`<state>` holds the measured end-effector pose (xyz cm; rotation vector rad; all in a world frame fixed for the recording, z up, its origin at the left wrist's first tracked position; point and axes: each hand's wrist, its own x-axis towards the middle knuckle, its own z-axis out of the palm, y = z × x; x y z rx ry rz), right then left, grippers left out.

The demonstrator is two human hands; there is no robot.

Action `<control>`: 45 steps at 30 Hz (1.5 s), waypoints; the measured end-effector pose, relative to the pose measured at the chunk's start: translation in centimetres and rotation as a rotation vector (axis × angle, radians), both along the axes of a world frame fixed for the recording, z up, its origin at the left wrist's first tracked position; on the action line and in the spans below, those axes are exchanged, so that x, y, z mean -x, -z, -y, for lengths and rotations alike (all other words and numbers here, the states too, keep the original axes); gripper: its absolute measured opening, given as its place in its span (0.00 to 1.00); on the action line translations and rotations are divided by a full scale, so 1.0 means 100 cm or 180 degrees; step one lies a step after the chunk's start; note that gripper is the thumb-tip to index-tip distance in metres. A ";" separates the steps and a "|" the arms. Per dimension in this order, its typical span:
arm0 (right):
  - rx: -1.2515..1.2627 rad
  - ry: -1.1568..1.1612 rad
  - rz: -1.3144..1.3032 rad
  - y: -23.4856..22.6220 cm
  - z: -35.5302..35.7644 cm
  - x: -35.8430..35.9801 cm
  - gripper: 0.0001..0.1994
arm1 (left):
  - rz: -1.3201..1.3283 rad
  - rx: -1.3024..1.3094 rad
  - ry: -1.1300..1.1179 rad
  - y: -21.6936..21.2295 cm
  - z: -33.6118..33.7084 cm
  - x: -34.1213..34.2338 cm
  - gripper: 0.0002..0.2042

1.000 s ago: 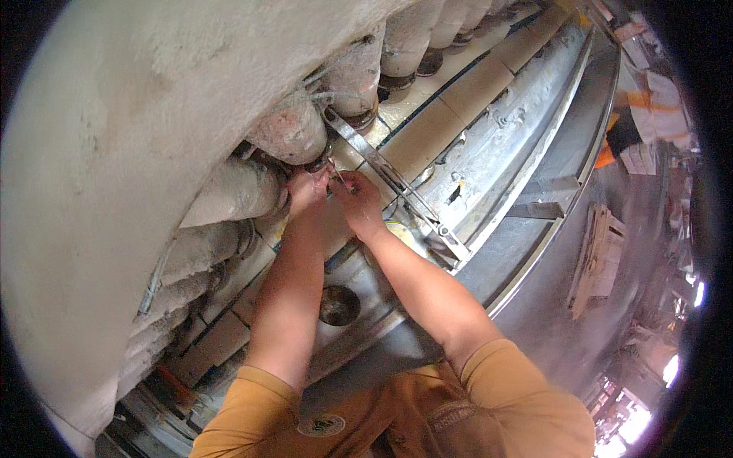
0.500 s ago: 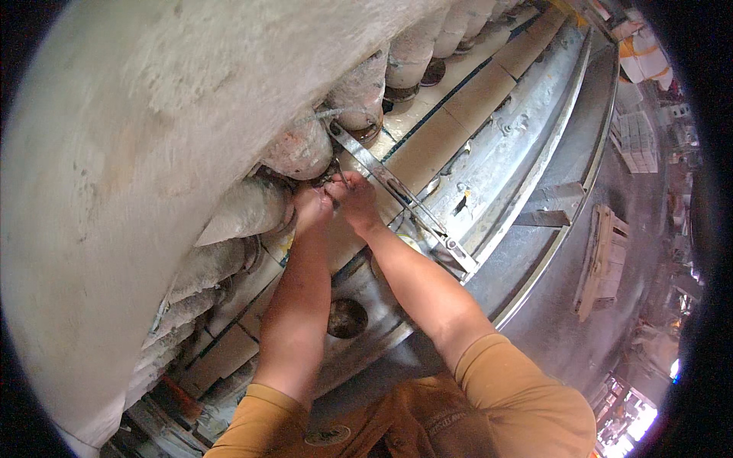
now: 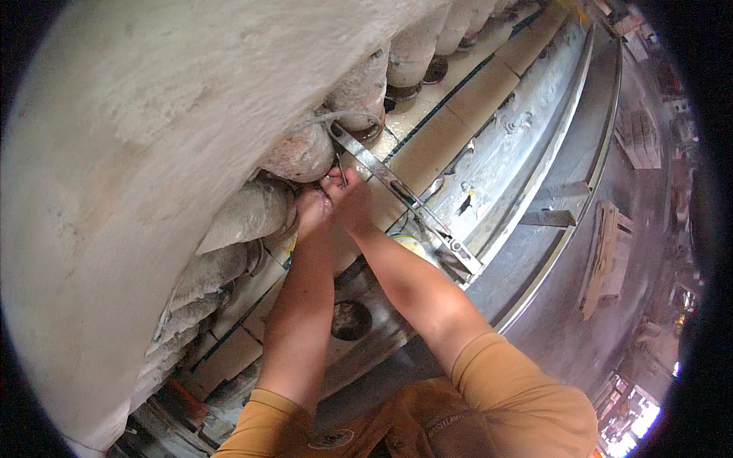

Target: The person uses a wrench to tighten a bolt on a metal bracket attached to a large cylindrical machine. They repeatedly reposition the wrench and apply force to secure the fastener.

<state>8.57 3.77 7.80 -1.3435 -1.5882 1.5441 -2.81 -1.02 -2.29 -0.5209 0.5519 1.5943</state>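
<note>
My left hand (image 3: 313,208) reaches in under a rounded, rough grey lobe (image 3: 300,154) on the underside of a large pale body. Its fingers are bent and partly hidden, and what they hold cannot be made out. Right beside it, my right hand (image 3: 350,200) has its fingers closed at a thin metal rod (image 3: 341,169), which stands up past the fingertips. The two hands touch or nearly touch. Just right of them, a slotted metal bar (image 3: 374,166) slants down across the tiled strip (image 3: 450,112). A thin grey loop (image 3: 355,114) lies over its upper end.
The large pale body (image 3: 168,153) fills the left side, with several more lobes along its edge. A curved metal trough (image 3: 527,130) runs along the right. Near my right forearm are a yellow-rimmed round thing (image 3: 408,244) and a round hole (image 3: 351,320). A wooden pallet (image 3: 607,259) lies beyond.
Both hands stay at the same spot under the lobe, with small shifts of the fingers. The right forearm has moved slightly, showing more of the yellow-rimmed round thing. The view has shifted a little.
</note>
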 end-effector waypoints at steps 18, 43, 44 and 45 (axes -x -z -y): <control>-0.1050 -0.0525 0.0032 -0.011 -0.005 -0.019 0.15 | -0.4508 -0.0123 -0.0094 0.033 0.017 0.000 0.14; -0.1766 -0.0597 0.0585 0.007 -0.018 -0.009 0.11 | -0.0815 -0.0136 -0.0817 -0.036 -0.011 -0.025 0.11; -0.1694 -0.0546 0.0568 0.007 -0.018 -0.008 0.12 | -0.0912 -0.0106 -0.0880 -0.033 -0.009 -0.024 0.11; -0.1621 -0.0478 0.0564 0.008 -0.018 -0.008 0.12 | -0.0294 -0.0429 -0.0662 -0.032 -0.009 -0.022 0.10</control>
